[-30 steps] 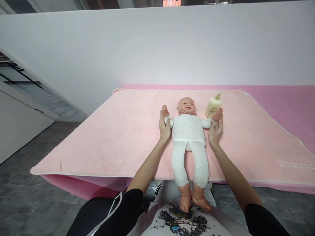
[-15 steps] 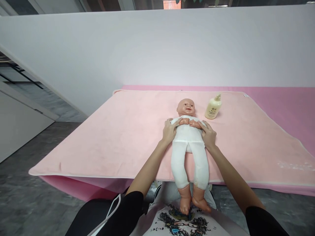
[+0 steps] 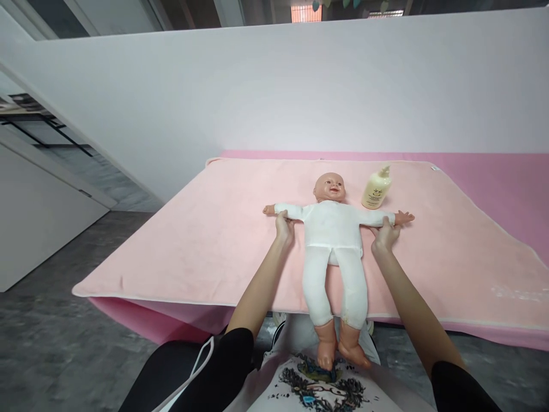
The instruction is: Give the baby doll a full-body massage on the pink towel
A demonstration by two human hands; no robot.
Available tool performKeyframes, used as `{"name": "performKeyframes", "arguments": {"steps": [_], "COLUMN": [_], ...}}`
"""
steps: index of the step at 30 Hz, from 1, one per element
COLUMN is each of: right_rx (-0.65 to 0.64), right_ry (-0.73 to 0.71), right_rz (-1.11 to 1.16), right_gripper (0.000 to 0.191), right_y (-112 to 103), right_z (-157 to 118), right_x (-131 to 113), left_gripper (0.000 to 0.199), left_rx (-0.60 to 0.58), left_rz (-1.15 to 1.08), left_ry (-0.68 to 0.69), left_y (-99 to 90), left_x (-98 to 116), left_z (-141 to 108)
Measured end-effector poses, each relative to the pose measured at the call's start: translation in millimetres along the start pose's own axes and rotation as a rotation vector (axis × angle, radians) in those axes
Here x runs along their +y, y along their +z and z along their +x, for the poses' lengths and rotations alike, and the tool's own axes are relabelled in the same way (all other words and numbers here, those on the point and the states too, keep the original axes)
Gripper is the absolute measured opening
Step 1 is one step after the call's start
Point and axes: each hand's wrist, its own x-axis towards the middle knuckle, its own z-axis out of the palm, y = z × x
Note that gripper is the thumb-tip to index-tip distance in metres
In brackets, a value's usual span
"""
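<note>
A baby doll (image 3: pixel 333 226) with a white cloth body lies face up, its head toward the wall and its feet hanging past the front edge over my shirt. Both its arms are stretched out sideways. My left hand (image 3: pixel 285 227) is closed around the doll's arm on the left, thumb on top near the forearm. On the other side, my right hand (image 3: pixel 386 234) grips the doll's other arm near the wrist, fingers partly hidden beneath it. A pale yellow pump bottle (image 3: pixel 376 187) stands slightly tilted in view, just behind the arm on the right.
A light pink blanket (image 3: pixel 214 246) covers much of the darker pink table surface (image 3: pixel 506 189). A white wall (image 3: pixel 274 91) rises along the back. Grey floor (image 3: pixel 64 337) shows at the left, and a white cord (image 3: pixel 189 372) hangs by my left sleeve.
The doll's arms have gone from folded over its chest to spread wide, both my hands moving outward with them. The view has shifted slightly to the left.
</note>
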Motion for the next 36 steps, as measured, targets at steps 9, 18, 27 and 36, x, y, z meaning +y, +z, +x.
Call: {"name": "performKeyframes", "arguments": {"steps": [9, 18, 27, 36], "right_rx": [-0.187, -0.337, -0.423, -0.436], "right_ry": [-0.209, -0.371, -0.401, -0.429], "right_rz": [-0.073, -0.427, -0.810, -1.033], "right_gripper": [0.075, 0.052, 0.050, 0.048], "right_y": [16.9, 12.1, 9.6, 0.6], "right_z": [-13.2, -7.4, 5.4, -2.0], "right_x": [1.2, 14.2, 11.3, -2.1], "left_gripper": [0.032, 0.039, 0.046, 0.036], "left_rx": [-0.302, -0.390, -0.236, -0.392], "left_rz": [0.095, 0.733, 1.156, 0.999], "left_ry": [0.118, 0.407, 0.371, 0.210], "left_y": [12.1, 2.9, 8.4, 0.0], "left_x": [-2.9, -6.9, 0.7, 12.9], "left_z": [-11.8, -7.8, -19.9, -18.6]}}
